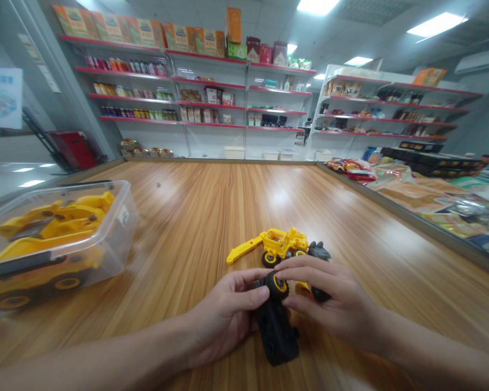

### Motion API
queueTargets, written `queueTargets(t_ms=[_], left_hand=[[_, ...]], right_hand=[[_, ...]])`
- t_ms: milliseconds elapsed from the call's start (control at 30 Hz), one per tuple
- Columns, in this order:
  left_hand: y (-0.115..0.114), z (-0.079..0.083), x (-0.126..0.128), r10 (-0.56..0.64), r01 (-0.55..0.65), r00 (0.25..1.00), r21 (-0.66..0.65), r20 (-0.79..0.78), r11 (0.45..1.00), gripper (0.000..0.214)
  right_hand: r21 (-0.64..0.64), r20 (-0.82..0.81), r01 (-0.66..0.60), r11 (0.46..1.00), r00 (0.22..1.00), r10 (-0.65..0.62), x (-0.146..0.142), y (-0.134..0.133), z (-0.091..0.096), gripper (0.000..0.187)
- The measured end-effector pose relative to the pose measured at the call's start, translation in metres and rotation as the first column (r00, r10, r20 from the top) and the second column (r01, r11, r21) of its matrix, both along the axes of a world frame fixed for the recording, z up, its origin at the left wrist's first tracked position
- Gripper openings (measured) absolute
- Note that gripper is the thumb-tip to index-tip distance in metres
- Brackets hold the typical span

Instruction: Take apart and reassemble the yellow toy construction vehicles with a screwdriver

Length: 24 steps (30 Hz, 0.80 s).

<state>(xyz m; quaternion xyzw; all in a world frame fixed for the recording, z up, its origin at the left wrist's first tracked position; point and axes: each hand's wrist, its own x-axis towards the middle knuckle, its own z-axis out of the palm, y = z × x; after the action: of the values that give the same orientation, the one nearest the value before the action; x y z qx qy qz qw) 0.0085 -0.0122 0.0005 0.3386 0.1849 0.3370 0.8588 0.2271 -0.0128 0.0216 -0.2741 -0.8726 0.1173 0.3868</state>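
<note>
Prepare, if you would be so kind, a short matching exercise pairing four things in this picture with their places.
Things
1. Clear plastic box
2. Yellow plastic toy vehicle with a long arm
3. Long black plastic part
4. Row of orange packages

Places
A. Held in the left hand
B. On the red-edged top shelf
C. On the brown wooden table, just beyond the right hand
D. At the table's left side

Pairs: 1-D; 2-C; 3-A; 4-B
</note>
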Motion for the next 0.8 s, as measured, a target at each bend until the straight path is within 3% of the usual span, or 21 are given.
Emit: queueTargets(t_ms=[233,467,633,800], left_hand=[[-0.0008,-0.0001,-0.0009,-0.014,0.014,1.0,-0.003,-0.007,1.0,0.024],[-0.0016,-0.0016,-0.0022,-0.006,0.005,1.0,-0.026,-0.012,1.0,0.023],[0.0001,-0.0002,-0.0003,0.0,0.0,1.0,-0.028,-0.014,1.0,0.026],[-0.0012,0.0012,-0.0007,0.008,-0.01,0.999,-0.036,-0.038,0.999,0.027]], right_hand=[[-0.11,-0.004,0.191,0.975,0.981,-0.193,0.0042,-0.0074,0.0043,0.041],[-0.291,-0.091,0.214,0.933,0.964,-0.25,0.0032,-0.0062,0.0012,0.025],[-0.22,-0.143,0.285,0.933,0.937,-0.32,0.0037,-0.0037,-0.0018,0.014],[-0.166,-0.238,0.172,0.971,0.949,-0.209,0.0062,-0.0087,0.0019,0.014]])
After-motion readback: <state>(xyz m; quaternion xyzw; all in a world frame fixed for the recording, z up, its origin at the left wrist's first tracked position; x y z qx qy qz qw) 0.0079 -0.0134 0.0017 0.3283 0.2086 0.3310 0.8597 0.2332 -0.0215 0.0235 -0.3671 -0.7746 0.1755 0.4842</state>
